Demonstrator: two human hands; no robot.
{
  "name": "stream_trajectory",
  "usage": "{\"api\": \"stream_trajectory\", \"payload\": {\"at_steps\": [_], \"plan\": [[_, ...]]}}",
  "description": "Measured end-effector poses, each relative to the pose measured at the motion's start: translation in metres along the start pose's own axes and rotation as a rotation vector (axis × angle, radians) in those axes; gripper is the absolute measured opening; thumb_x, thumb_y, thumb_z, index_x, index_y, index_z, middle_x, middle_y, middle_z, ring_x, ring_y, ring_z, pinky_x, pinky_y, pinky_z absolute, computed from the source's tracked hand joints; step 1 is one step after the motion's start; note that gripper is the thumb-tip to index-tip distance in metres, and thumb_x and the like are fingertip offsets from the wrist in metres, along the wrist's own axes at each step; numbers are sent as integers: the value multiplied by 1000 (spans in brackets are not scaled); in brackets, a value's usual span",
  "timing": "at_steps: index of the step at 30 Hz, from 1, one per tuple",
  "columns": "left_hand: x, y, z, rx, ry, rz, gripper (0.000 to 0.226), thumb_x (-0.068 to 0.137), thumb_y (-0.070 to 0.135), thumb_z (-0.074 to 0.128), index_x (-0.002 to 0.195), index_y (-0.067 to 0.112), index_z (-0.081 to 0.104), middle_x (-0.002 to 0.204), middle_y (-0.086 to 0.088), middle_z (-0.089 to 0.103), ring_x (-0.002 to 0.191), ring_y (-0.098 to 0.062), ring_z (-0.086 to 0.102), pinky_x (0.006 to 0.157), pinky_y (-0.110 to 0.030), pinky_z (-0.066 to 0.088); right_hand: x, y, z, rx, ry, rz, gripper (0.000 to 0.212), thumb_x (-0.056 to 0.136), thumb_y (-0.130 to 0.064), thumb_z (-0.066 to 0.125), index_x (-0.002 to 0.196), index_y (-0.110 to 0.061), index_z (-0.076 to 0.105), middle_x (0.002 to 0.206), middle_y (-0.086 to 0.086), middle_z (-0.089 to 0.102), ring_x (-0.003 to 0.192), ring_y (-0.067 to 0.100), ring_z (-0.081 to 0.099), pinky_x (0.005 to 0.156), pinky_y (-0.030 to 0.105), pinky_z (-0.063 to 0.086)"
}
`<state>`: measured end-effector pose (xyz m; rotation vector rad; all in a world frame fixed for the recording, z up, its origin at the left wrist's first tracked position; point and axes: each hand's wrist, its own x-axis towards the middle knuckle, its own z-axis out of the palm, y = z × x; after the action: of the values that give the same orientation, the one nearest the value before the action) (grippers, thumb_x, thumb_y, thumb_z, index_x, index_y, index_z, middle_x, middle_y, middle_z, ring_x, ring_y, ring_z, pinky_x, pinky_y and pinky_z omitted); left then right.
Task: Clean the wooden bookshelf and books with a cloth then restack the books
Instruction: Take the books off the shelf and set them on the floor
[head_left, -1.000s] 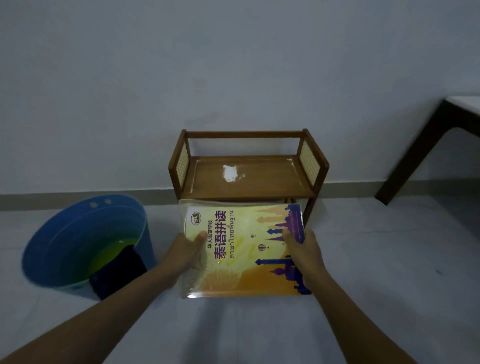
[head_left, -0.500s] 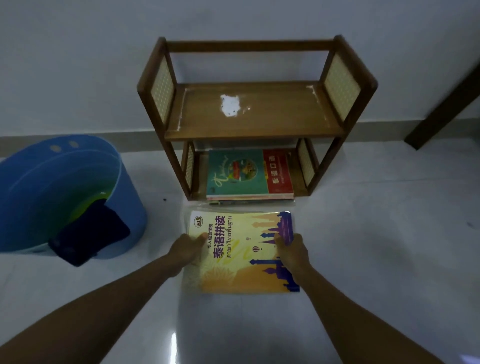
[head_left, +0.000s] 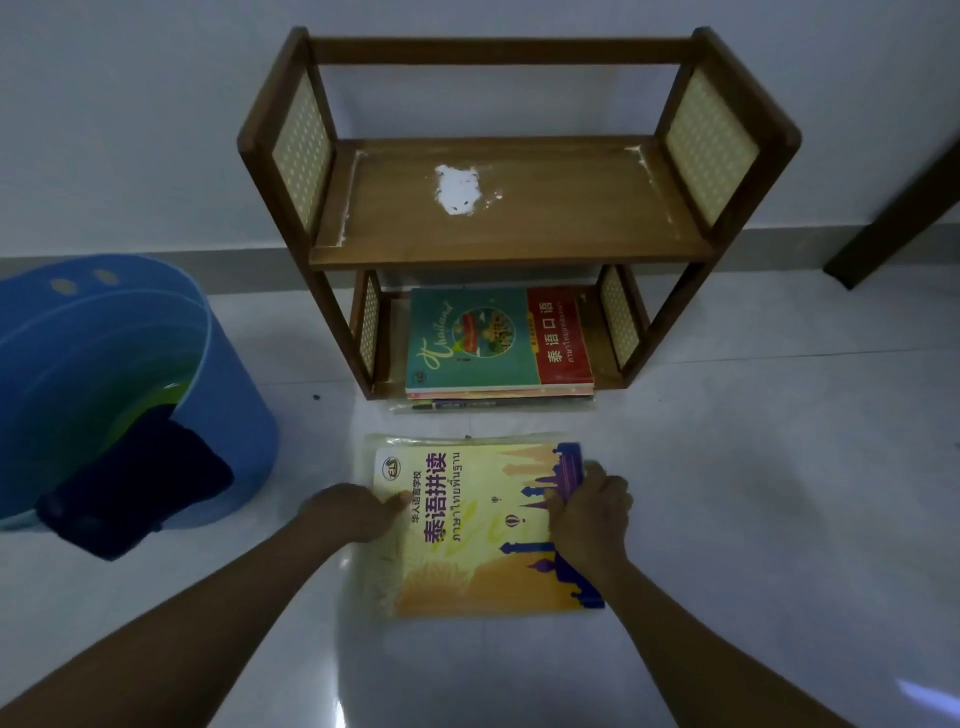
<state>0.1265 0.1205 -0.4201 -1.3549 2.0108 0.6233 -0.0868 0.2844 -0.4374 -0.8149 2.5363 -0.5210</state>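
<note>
Hands gripped a yellow book (head_left: 483, 525) lying flat on the floor before the wooden bookshelf (head_left: 511, 218): left hand (head_left: 349, 512) pinching its left edge, right hand (head_left: 589, 512) curled over its right edge, cloth (head_left: 137, 491) draped over a blue bucket (head_left: 228, 415).

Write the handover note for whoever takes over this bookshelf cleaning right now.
Left hand holds the left edge of the yellow book; right hand holds its right edge. The book lies on the floor in front of the bookshelf.
Done: top shelf emptied.
Left: white powder sits on the top shelf, unwiped. The stack of books is on the bottom shelf. The dark cloth hangs over the rim of the blue bucket, unused. Wipe the shelves and books, then restack.
</note>
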Motion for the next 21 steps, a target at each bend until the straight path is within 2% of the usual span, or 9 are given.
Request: {"api": "stream_trajectory", "payload": {"at_steps": [1, 3, 4, 7, 9, 12, 15, 18, 21], "plan": [[5, 2, -12, 31, 52, -2, 95, 82, 80, 7, 128, 13, 55, 127, -13, 60, 113, -26, 58, 97, -38, 46, 8, -7, -7, 16, 50, -41, 59, 91, -34, 59, 137, -6, 36, 130, 18, 42, 118, 32, 42, 95, 38, 41], [16, 9, -34, 22, 257, 54, 101, 71, 87, 0, 122, 23, 58, 105, -5, 65, 91, -22, 63, 82, -39, 53, 34, -24, -19, 102, 119, -110, 59, 91, -28, 59, 141, -9, 33, 135, 16, 41, 124, 31, 40, 99, 40, 41], [22, 14, -43, -1, 372, 96, 93, 75, 84, 6, 119, 20, 58, 99, -5, 64, 86, -23, 63, 76, -38, 55, 49, -33, -24, 144, 124, -133, 59, 91, -25, 59, 142, -10, 31, 135, 16, 42, 124, 30, 41, 100, 42, 43], [29, 41, -64, -137, 513, 198, 49, 93, 43, 44, 116, 1, 49, 111, -18, 55, 102, -36, 57, 82, -42, 51, 92, -52, -28, 217, 77, -210, 59, 91, -20, 58, 140, -14, 27, 130, 15, 44, 117, 30, 48, 95, 48, 49], [40, 61, -79, -208, 565, 229, 44, 94, 31, 45, 119, -5, 47, 118, -22, 52, 109, -38, 52, 90, -44, 46, 121, -60, -28, 218, 58, -210, 57, 91, -21, 55, 139, -15, 25, 128, 15, 45, 114, 31, 52, 90, 50, 52], [84, 69, -84, -221, 516, 169, 67, 87, 45, 20, 122, -6, 48, 122, -25, 48, 112, -39, 47, 95, -46, 41, 157, -62, -21, 183, 32, -130, 60, 92, -24, 51, 142, -11, 20, 130, 15, 45, 114, 33, 53, 90, 49, 52], [119, 72, -90, -636, 425, -36, 84, 67, 66, 35, 118, 1, 51, 122, -18, 57, 107, -36, 55, 90, -42, 48, 179, -58, -10, 187, 39, -84, 58, 90, -30, 51, 139, -11, 27, 126, 14, 52, 112, 33, 55, 91, 51, 50], [122, 83, -107, -1036, 360, -162, 64, 77, 55, 58, 115, 3, 59, 108, -11, 66, 97, -31, 62, 85, -39, 52, 199, -56, 0, 168, 106, 0, 45, 84, -34, 51, 122, -11, 47, 113, 12, 61, 104, 33, 61, 88, 50, 53], [118, 89, -122, -1432, 223, -73, 34, 90, 34, 56, 109, 6, 61, 87, -9, 68, 88, -29, 65, 82, -39, 52, 214, -61, -3, 290, 90, 146, 51, 76, -45, 41, 114, -14, 54, 106, 12, 64, 96, 34, 64, 84, 51, 54]]}}
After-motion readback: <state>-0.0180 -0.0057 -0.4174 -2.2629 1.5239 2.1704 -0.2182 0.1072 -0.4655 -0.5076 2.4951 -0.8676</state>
